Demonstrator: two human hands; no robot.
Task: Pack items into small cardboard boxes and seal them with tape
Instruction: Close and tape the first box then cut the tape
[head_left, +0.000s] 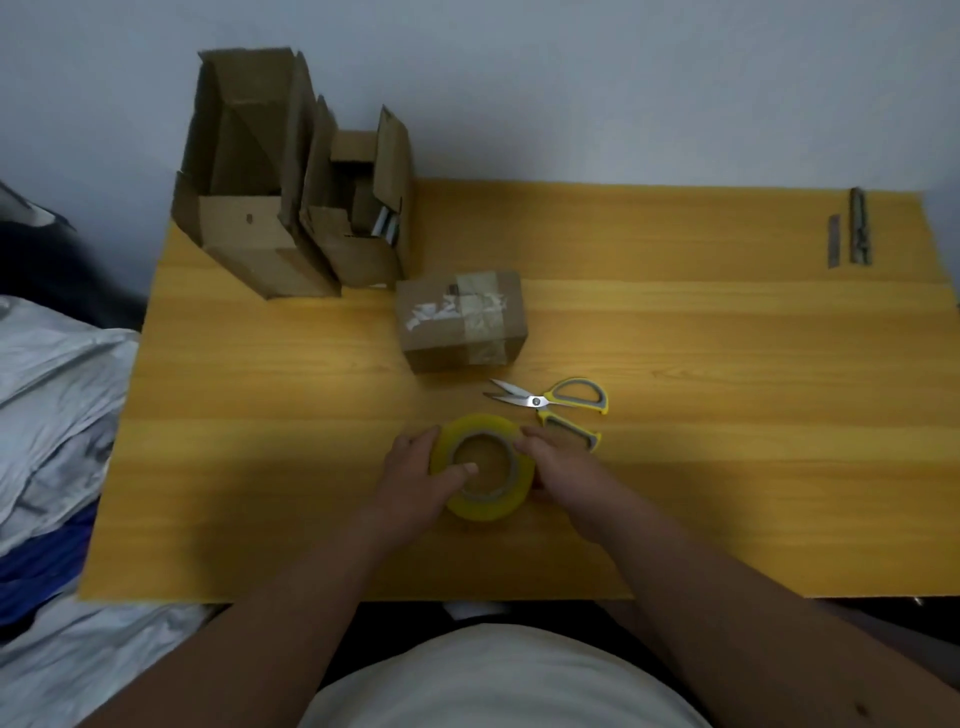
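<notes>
We see two open cardboard boxes at the far left of the yellow table (727, 322). The large open box (244, 171) stands tall, flaps up, inside looks bare cardboard as far as we can tell. The smaller open box (358, 208) touches its right side; something grey-white sits inside near the right wall, too dim for us to identify.

A sealed box (460, 319) sits just in front of them, closed, crossed by tape strips with torn white label scraps on top; its long axis runs left-right, slightly skewed.

Tape roll (483, 467) is near the front centre of the table, tilted, hole facing up toward us. Our left hand (415, 478) grips its left side, thumb hooked into the core. Our right hand (558, 467) holds the right rim, fingers curled on it. Both hands are clamped on the roll.

Scissors (556, 408) lie flat just right of the roll, between it and the sealed box, blades slightly parted and pointing left, yellow-grey handles to the right.

Two thin dark strips (852, 228) lie at the far right edge.
</notes>
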